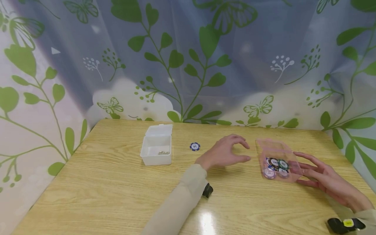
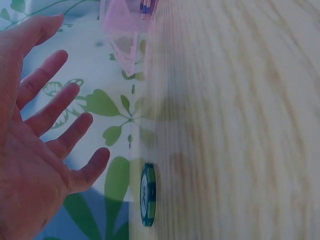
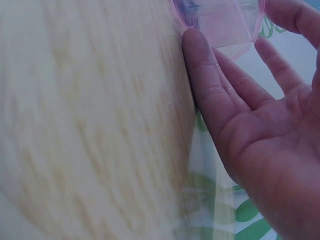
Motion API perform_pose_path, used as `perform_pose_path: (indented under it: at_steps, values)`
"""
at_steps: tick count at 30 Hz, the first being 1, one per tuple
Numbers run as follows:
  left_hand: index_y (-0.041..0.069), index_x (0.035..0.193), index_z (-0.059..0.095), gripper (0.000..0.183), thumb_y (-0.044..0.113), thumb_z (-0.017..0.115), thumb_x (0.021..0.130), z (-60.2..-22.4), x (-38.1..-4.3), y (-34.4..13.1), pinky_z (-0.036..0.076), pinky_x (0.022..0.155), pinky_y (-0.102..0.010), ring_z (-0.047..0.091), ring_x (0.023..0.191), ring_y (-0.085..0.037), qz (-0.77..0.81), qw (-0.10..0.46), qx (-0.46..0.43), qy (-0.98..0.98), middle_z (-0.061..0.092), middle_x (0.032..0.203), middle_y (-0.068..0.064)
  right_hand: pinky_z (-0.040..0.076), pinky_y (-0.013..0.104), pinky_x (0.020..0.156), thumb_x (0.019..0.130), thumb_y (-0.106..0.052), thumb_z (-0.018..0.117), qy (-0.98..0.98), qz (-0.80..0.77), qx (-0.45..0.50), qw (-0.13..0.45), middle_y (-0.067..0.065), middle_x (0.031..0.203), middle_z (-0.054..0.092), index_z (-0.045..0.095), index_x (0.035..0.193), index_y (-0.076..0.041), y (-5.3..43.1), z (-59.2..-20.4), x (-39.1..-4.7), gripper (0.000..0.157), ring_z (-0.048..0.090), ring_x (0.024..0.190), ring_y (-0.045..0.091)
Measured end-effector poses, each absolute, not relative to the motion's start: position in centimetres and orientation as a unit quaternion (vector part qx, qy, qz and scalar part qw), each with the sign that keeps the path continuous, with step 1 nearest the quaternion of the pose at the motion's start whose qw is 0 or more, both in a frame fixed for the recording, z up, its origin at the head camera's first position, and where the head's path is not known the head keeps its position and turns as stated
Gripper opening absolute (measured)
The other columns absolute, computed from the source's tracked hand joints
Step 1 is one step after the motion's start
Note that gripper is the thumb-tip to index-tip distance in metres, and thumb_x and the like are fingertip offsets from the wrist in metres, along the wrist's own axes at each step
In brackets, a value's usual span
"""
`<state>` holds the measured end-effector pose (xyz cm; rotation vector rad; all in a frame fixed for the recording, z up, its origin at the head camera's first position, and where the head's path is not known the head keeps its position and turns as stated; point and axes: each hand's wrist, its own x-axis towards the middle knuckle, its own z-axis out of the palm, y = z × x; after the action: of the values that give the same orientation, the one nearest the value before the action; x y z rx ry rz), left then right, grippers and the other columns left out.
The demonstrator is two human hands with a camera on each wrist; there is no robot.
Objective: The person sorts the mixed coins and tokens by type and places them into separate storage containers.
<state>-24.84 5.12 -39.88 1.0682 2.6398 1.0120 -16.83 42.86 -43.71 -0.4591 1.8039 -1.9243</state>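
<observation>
A clear pink plastic box (image 1: pixel 293 174) with its lid raised stands at the right of the table. Several poker chips (image 1: pixel 276 164) lie inside it. My right hand (image 1: pixel 329 178) touches the box's right side with extended fingers (image 3: pixel 200 60). To the left of the box, my left hand (image 1: pixel 224 151) hovers with spread, slightly bent fingers and holds nothing. A single blue-and-white poker chip (image 1: pixel 195 146) lies flat on the table, behind and left of that hand. In the left wrist view this chip (image 2: pixel 148 195) appears edge-on beyond the fingertips.
A small white box (image 1: pixel 155 159) with its lid up stands left of the lone chip, holding small shiny pieces (image 1: pixel 164 152) too tiny to identify. The wood-grain table (image 1: pixel 102 189) ends at a leaf-patterned curtain (image 1: pixel 182 65).
</observation>
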Motion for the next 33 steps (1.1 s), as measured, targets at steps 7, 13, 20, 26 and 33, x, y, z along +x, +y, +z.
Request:
perform_pose_path:
  at_steps: [7,13,20,26,33]
  values:
    - [0.027,0.126,0.068,0.039,0.050,0.070,0.094,-39.6,-24.8,4.3,0.029,0.124,-0.049,0.038,0.150,-0.022,0.340,0.070,0.343,0.873,0.047,0.157,0.006,0.059,0.031,0.094,0.111,0.002,0.025,0.649,-0.703,-0.174,0.231,-0.018,0.142,0.059,0.031,0.157,-0.033,42.9,-43.7,-16.9,0.058,0.066,0.122,0.009]
    - [0.027,0.126,0.068,0.038,0.049,0.070,0.095,-39.5,-24.9,3.5,0.030,0.124,-0.050,0.039,0.150,-0.023,0.342,0.069,0.338,0.874,0.048,0.156,0.005,0.059,0.030,0.093,0.111,0.000,0.027,0.664,-0.695,-0.158,0.227,-0.020,0.140,0.060,0.031,0.157,-0.034,42.9,-43.6,-16.8,0.057,0.067,0.120,0.008]
    - [0.027,0.126,0.067,0.040,0.050,0.070,0.094,-39.5,-25.0,2.6,0.033,0.122,-0.049,0.042,0.147,-0.023,0.338,0.070,0.335,0.877,0.049,0.154,0.005,0.059,0.030,0.092,0.112,-0.001,0.028,0.669,-0.692,-0.149,0.226,-0.021,0.138,0.061,0.032,0.155,-0.036,42.9,-43.6,-16.8,0.057,0.067,0.119,0.007]
    - [0.027,0.127,0.067,0.040,0.049,0.070,0.094,-39.5,-25.1,1.8,0.033,0.122,-0.048,0.042,0.147,-0.023,0.332,0.078,0.329,0.881,0.051,0.151,0.007,0.059,0.030,0.093,0.111,0.001,0.026,0.660,-0.697,-0.166,0.226,-0.019,0.141,0.060,0.032,0.156,-0.033,42.7,-43.6,-16.9,0.058,0.067,0.121,0.008]
    - [0.025,0.129,0.067,0.042,0.045,0.073,0.092,-39.7,-25.3,0.4,0.034,0.121,-0.049,0.042,0.147,-0.025,0.327,0.091,0.325,0.883,0.050,0.152,0.004,0.059,0.030,0.093,0.111,0.002,0.025,0.654,-0.701,-0.174,0.227,-0.019,0.142,0.060,0.033,0.156,-0.033,42.7,-43.6,-16.8,0.058,0.067,0.121,0.009]
